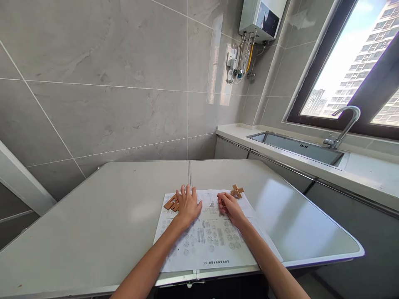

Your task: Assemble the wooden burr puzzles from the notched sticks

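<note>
Notched wooden pieces [168, 204], printed sheet [215, 251]

Head view: sheet is lying on surface [93, 224]. Pieces are resting far left, beside left hand [187, 204], released, fingers spread. Wooden cross [237, 191] is sitting far right, near half-curled right hand [230, 206]; whether grasping anything, cannot tell.

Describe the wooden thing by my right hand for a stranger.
On the table lies a printed sheet. At its far right corner, beyond the right hand, sits the wooden cross, its bars intersecting, unlike the notched pieces by the left hand.
</note>
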Available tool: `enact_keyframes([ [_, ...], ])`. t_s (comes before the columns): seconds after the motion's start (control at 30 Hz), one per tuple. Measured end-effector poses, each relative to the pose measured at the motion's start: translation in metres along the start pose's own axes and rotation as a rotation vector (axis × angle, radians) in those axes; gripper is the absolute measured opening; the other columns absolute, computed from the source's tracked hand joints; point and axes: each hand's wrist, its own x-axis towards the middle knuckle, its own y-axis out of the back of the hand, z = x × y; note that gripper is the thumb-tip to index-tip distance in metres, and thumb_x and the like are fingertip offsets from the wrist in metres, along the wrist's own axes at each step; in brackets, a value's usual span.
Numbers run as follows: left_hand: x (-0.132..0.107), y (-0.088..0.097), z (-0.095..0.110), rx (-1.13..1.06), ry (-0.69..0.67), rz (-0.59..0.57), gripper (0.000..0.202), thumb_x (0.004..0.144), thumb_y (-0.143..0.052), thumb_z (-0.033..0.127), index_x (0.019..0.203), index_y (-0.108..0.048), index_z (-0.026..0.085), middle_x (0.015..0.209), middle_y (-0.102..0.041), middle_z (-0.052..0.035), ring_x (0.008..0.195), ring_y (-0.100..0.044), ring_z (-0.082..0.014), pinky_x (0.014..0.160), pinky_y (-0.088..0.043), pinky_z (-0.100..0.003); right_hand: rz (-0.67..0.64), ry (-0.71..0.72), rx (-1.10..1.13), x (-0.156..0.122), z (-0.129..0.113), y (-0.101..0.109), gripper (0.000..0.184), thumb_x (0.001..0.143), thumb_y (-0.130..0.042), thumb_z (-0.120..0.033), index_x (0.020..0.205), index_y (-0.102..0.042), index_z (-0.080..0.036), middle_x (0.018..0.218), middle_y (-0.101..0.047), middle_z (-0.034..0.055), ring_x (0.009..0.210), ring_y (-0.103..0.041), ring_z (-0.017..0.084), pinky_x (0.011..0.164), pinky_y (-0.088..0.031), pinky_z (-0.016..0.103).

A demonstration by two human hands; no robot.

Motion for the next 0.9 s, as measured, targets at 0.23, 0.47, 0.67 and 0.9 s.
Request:
enact_keyframes([
  [0.23, -0.007, -0.007, 0.005, 0.119, 0.222, -0.182, 0.071, 0.101, -0.041, 0.056, 0.156, -0.041, 0.011, 0.165, -0.031, -0.0272, 0.150, -0.018, -0.0614, 0.111, -0.013, -0.083, -0.011, 0.010, -0.034, -0.004, -0.002, -0.002, 0.039, 0.074, -0.083, -0.051, 0.073, -0.058, -0.020, 0.070, -0.053, -0.0030, 0.053, -0.042, 0.008, 0.043, -0.034, 0.022],
  [0.47, -0.011, -0.022, 0.001, -0.015, 0.175, -0.161, 0.076, 0.099, -0.039, 0.063, 0.155, -0.046, 0.012, 0.165, -0.034, -0.0271, 0.153, -0.010, -0.0601, 0.113, 0.002, -0.083, -0.023, 0.018, -0.034, -0.002, 0.000, -0.002, 0.038, 0.076, -0.082, -0.050, 0.075, -0.059, -0.020, 0.069, -0.054, -0.0029, 0.052, -0.043, 0.008, 0.042, -0.034, 0.022],
  [0.67, -0.012, -0.029, -0.002, -0.115, 0.118, -0.170, 0.081, 0.097, -0.038, 0.068, 0.157, -0.043, 0.013, 0.169, -0.027, -0.0245, 0.155, -0.005, -0.0578, 0.115, 0.003, -0.081, -0.033, 0.016, -0.017, -0.001, 0.002, 0.000, 0.038, 0.075, -0.083, -0.050, 0.074, -0.058, -0.021, 0.070, -0.055, -0.0024, 0.053, -0.045, 0.009, 0.042, -0.036, 0.022],
  [0.9, -0.016, -0.029, 0.005, -0.165, -0.027, -0.176, 0.074, 0.101, -0.038, 0.063, 0.156, -0.045, 0.015, 0.168, -0.031, -0.0217, 0.157, -0.009, -0.0515, 0.120, 0.001, -0.076, -0.051, 0.010, -0.016, 0.000, 0.005, 0.002, 0.037, 0.077, -0.083, -0.050, 0.077, -0.061, -0.020, 0.071, -0.055, -0.0029, 0.055, -0.046, 0.009, 0.044, -0.038, 0.021],
])
